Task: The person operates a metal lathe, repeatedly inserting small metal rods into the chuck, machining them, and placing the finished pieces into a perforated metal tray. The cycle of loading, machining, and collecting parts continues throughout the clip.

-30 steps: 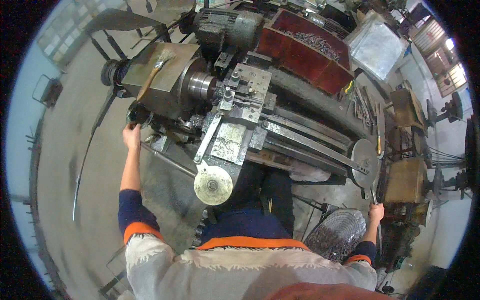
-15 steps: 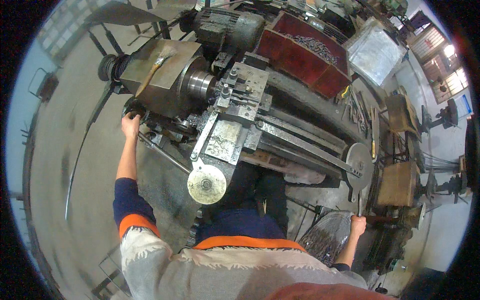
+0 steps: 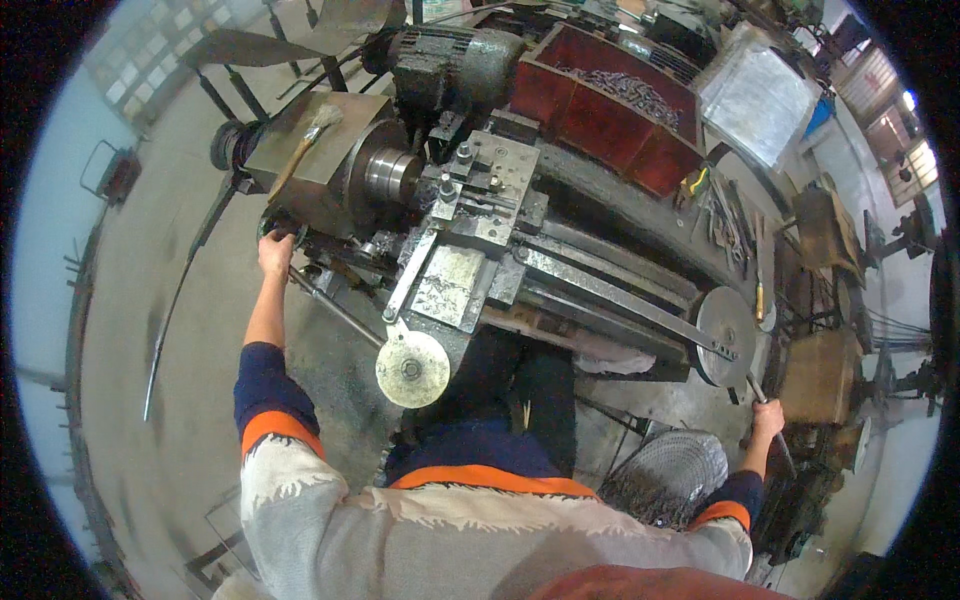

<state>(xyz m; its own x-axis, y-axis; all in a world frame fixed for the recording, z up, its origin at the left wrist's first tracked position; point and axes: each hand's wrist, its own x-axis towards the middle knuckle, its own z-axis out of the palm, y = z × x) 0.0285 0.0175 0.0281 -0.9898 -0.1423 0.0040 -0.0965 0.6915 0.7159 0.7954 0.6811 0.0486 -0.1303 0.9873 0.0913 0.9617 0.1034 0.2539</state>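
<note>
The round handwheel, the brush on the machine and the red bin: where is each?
round handwheel (image 3: 412, 369), head view, its flat face.
brush (image 3: 303, 147), head view, its wooden handle.
red bin (image 3: 600, 122), head view, its front wall.

left hand (image 3: 275, 254) grips a lathe (image 3: 470, 215) control; right hand (image 3: 767, 417) holds a lever (image 3: 757, 390).

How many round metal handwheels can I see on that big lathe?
2. One pale handwheel sits at the front of the carriage, near the person's body. A darker handwheel is at the lathe's right end, just above the right hand. Others may be hidden behind the machine.
</note>
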